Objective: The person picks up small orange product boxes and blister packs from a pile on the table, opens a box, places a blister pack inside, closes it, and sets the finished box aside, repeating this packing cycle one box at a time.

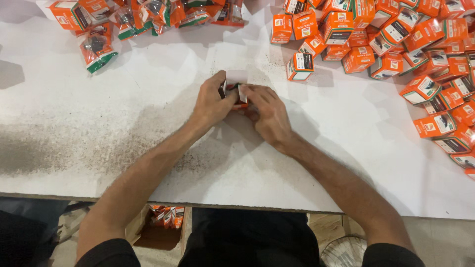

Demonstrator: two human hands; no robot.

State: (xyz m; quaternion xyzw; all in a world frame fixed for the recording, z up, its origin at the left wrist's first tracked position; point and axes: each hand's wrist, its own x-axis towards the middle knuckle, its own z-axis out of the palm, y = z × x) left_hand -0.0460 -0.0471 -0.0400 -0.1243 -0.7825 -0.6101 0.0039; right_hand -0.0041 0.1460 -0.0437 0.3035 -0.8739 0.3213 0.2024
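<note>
both hands, left hand (213,101) and right hand (266,113), pinch a small orange box (236,91) steady on the worktop (148,123); box pile (396,44) at two o'clock.

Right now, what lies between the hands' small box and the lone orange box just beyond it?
Head view: only bare white table separates the small box from the lone orange box.

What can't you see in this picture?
Head view:
- The small orange box: mostly hidden by the left hand and right hand; its contents can't be told.
- The pile of orange boxes: cut off by the top and right edges.
- The carton under the table: partly hidden by the table edge.
</note>
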